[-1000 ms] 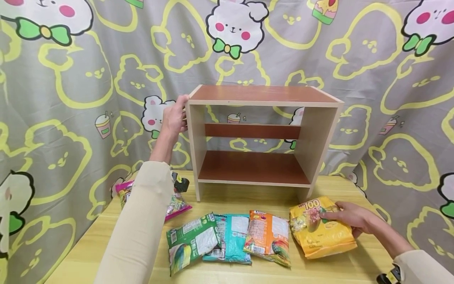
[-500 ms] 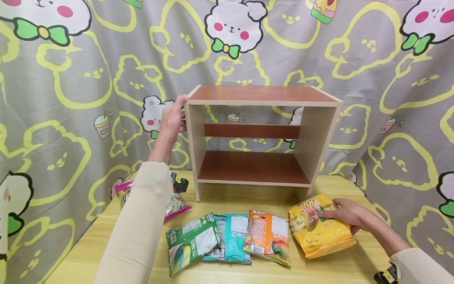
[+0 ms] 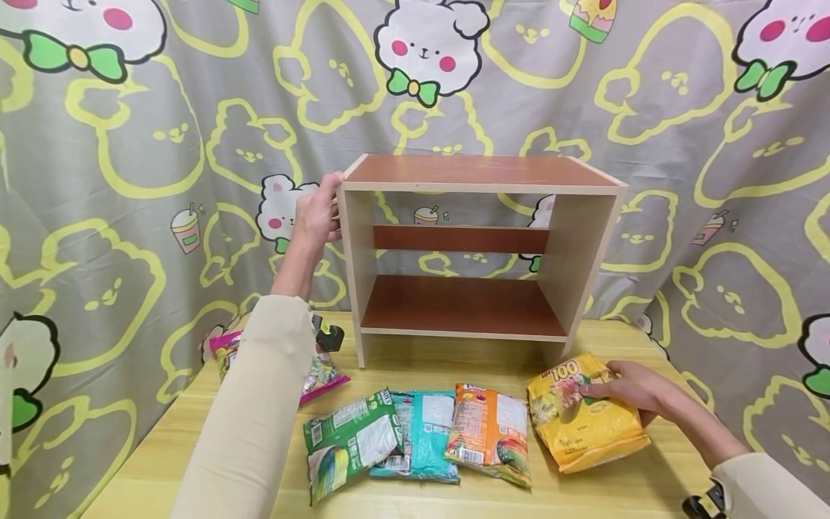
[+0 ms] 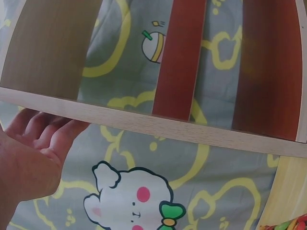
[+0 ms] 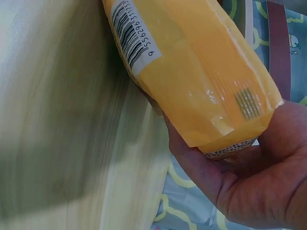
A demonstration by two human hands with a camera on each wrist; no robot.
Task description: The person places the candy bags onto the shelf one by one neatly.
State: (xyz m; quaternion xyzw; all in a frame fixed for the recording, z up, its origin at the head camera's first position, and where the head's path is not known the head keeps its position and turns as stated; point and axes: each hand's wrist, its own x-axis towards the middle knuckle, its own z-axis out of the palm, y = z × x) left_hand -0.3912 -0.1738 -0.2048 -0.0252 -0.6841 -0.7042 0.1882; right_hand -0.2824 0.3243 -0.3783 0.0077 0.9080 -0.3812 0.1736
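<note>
Taking the shelf [image 3: 463, 306] as the clock's centre in the head view, the yellow bag [image 3: 593, 425] is at five o'clock, just beyond the shelf's near foot. Its long axis runs from eleven to five, with the "100" lettering at the eleven o'clock end. The right hand [image 3: 638, 393] pinches it at the three o'clock edge, thumb across the printed face and fingers bent underneath, parted only by the bag's thickness; the fingertips are hidden by the bag. The right wrist view shows a barcode [image 5: 132, 36] on its side, and a shadow on the table [image 3: 616, 339]; whether the whole bag is clear of the wood is hard to tell. At nearly ten o'clock the left hand [image 3: 319, 215] grips the shelf's upper side with curled fingers, their tips out of sight behind the front edge. Through the shelf's upper compartment a brown crossboard and the patterned curtain [image 3: 162, 252] show. The green bag [image 3: 353, 443] lies at seven, overlapping the teal bag [image 3: 424, 436], with the orange bag [image 3: 489, 436] at six. At eight, the pink bag [image 3: 324, 371] shows small multicoloured pieces inside; the left sleeve [image 3: 253, 411] covers its middle and the lower frame edge cuts this sleeve off.
</note>
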